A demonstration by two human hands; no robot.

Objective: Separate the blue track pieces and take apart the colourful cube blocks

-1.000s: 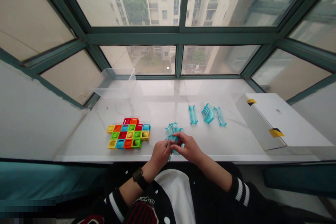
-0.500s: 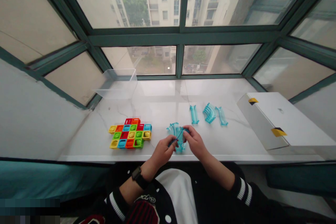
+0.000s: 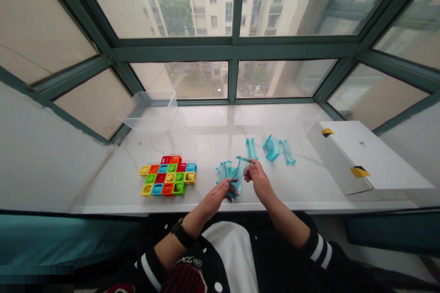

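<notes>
- Up swings the blue piece (image 3: 239,167), higher than before
- Left hand (image 3: 216,198) pinches its lower end, fingers closed
- Right hand (image 3: 260,182), fingertips by its top corner, grip unclear

The white desk (image 3: 206,137) carries a clear bin (image 3: 151,121) at its back left corner, colourful blocks (image 3: 170,177) toward the front left, blue plastic pieces (image 3: 271,148) around the middle, and a white box (image 3: 374,158) at the right edge.

A translucent blue piece (image 3: 242,159), held tilted, overlaps similar pieces (image 3: 224,170) in view; contact is unclear.
</notes>
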